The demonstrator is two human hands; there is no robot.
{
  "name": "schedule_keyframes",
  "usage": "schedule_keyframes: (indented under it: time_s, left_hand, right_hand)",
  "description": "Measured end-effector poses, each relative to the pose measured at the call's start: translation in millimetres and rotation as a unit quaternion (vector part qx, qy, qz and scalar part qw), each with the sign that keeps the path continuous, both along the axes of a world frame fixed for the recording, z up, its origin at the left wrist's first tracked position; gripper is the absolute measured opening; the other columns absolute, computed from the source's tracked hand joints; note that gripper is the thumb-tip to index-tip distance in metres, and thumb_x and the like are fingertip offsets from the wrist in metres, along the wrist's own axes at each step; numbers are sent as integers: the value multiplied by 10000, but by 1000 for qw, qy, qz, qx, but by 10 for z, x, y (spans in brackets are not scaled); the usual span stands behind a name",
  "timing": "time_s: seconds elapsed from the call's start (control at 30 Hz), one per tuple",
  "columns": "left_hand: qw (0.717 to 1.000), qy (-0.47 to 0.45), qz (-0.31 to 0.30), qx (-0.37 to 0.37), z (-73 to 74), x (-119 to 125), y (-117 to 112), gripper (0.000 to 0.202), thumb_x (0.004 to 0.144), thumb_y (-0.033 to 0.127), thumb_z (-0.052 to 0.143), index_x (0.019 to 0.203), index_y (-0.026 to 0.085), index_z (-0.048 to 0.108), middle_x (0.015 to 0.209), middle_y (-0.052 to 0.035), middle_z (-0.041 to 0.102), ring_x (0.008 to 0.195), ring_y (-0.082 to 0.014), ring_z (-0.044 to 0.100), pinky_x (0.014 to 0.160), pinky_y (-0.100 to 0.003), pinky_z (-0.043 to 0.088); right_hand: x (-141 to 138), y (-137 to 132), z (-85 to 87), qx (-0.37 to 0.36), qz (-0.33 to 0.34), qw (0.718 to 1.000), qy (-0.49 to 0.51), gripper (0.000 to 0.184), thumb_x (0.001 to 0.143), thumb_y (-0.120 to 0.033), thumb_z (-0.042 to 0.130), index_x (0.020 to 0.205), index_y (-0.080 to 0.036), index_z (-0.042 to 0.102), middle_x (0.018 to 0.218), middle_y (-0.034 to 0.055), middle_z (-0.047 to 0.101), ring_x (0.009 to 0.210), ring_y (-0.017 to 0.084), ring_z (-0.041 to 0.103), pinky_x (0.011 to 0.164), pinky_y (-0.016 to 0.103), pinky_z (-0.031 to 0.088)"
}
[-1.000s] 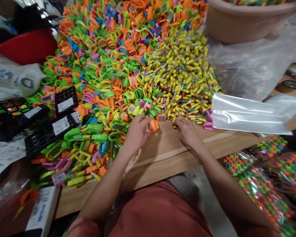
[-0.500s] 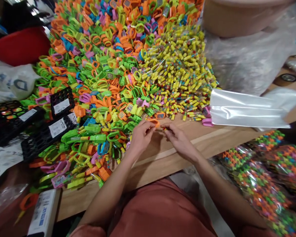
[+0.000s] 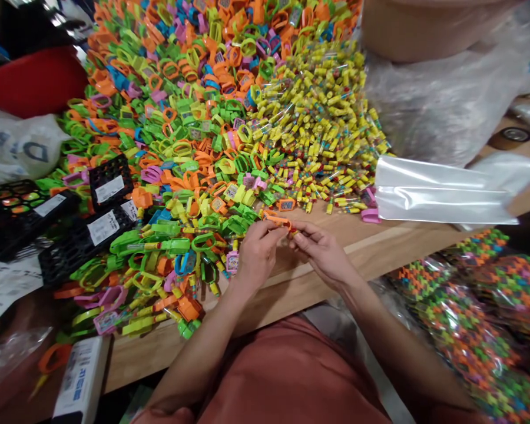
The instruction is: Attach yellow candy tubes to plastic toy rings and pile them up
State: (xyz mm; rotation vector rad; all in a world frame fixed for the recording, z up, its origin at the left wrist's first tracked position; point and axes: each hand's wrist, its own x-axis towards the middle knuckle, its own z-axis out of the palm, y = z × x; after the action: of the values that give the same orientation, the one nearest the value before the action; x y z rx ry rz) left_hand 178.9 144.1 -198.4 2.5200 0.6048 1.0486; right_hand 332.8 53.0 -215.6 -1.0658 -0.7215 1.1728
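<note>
An orange toy watch (image 3: 277, 220) is pinched in the fingers of my left hand (image 3: 257, 250), just above the wooden tabletop. My right hand (image 3: 320, 253) is closed at the watch's right end, fingertips around a small yellow-capped tube (image 3: 295, 233), mostly covered by the fingers. The two hands nearly touch. Just beyond them lies another orange toy watch (image 3: 286, 204) with a printed face. Left of my left hand, a watch with a pink-edged face (image 3: 232, 261) rests beside several loose tubes.
Toy watches (image 3: 181, 123) in many colours are heaped across the table, with yellow-capped tubes (image 3: 322, 123) piled at right. Black mesh trays (image 3: 88, 235) stand left. Clear plastic bags (image 3: 441, 191) lie right; filled bags (image 3: 463, 330) sit below the table edge (image 3: 406, 247).
Both hands have come closer together, and the right fingertips have moved against the orange watch's end. The watch now sits slightly more to the right, turned more lengthwise between the hands.
</note>
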Motion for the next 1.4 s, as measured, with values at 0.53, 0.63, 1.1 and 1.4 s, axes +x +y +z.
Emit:
schedule_keyframes:
  time_s: [0.53,0.63,1.1,1.4]
  left_hand:
    - [988,145,12,51,61,28,-54,300,982,87,469,1035,196,743,970,-55,693,882,-194,575,771,-301,473]
    - [994,104,28,12,207,-212,123,289,968,103,498,1014,211,762,949,-46,700,888,-186,614,755,-292,500]
    - [982,169,64,-59,95,42,516,268,882,75,575,1052,179,755,1069,-101,658,985,-238,574,889,-373,502]
    - [972,163,-20,-169,-75,287,535,108,911,138,587,836,163,660,1027,-93,651,1001,-241,557,934,-387,447]
  right_hand:
    - [-7,50,-115,-5,25,987,-159,297,905,-377,669,1111,-163,674,962,42,693,812,168,610,744,278,485]
    - [167,53,-61,12,41,974,-224,354,945,-402,671,1232,-193,673,1140,82,698,966,215,647,861,341,520]
    - [1036,154,-361,-5,-23,747,-664,354,954,-83,434,1124,-154,736,1132,153,692,1039,289,608,933,399,476]
    - [718,89,-288,-1,-59,832,-552,208,990,-248,534,1120,-180,681,1061,130,675,1025,299,586,934,451,456]
